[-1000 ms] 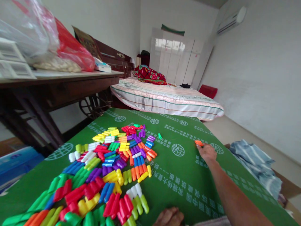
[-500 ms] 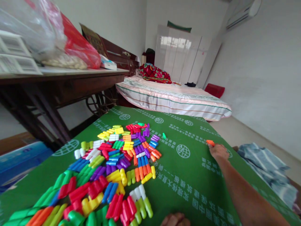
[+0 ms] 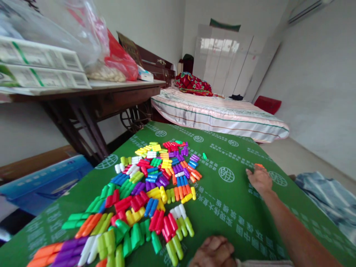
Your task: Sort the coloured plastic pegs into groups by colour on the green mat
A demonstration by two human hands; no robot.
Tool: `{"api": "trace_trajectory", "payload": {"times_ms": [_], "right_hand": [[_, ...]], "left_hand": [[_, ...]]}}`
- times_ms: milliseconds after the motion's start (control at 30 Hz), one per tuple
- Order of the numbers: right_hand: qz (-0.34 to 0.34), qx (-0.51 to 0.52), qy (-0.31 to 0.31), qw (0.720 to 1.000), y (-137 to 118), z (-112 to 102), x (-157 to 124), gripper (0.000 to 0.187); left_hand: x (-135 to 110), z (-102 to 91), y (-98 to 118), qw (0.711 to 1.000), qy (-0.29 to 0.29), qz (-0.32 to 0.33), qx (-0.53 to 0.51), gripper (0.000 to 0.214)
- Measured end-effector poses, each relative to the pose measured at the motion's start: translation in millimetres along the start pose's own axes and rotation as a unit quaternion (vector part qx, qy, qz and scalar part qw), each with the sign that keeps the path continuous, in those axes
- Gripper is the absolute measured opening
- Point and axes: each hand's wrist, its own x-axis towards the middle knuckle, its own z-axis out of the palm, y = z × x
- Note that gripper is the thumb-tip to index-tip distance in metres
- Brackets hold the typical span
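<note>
green cloth (image 3: 236,207) | white Chinese print, globe logos | upside down, unreadable

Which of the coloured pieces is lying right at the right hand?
The lone orange piece at the right hand fingertips, far from the pile and the stray green piece.

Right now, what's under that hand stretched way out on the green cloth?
An orange piece pokes out past the right hand, lying on the green cloth. The hand covers most of it, so its shape stays hidden.
</note>
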Motion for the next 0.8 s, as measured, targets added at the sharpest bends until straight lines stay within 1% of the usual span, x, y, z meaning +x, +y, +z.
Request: {"api": "trace_trajectory", "payload": {"times_ms": [100,200,267,333,433,533,633,800], "right_hand": [[-0.127,0.056,0.006,0.990,-33.6,-2.2,-30.1,0.046],[-0.239,0.148,-0.010,0.960,-73.8,-4.9,-66.0,0.039],[-0.292,0.201,-0.023,0.935,-100.6,-7.8,-88.6,0.037],[-0.326,0.233,-0.033,0.915,-124.5,-11.7,-107.5,0.037],[-0.352,0.248,-0.041,0.902,-151.0,-16.7,-126.1,0.029],[-0.352,0.237,-0.048,0.904,-163.8,-16.3,-133.6,0.023],[-0.335,0.242,-0.048,0.909,-165.2,-9.6,-133.1,0.025],[-0.297,0.309,-0.036,0.903,-154.6,2.9,-126.6,0.024]], "left_hand": [[4.1,-3.8,2.3,0.999,-0.022,0.026,0.026,0.005],[10.0,-14.1,5.5,0.997,-0.034,0.056,0.052,0.009],[13.5,-21.8,6.8,0.994,-0.045,0.078,0.065,0.012],[15.9,-27.6,7.5,0.992,-0.058,0.084,0.070,0.020],[17.4,-30.2,7.9,0.990,-0.094,0.079,0.063,0.030],[17.2,-27.9,8.2,0.988,-0.118,0.075,0.060,0.032],[17.3,-26.4,8.5,0.988,-0.123,0.075,0.063,0.033],[19.0,-30.1,8.8,0.987,-0.127,0.076,0.064,0.032]]}}
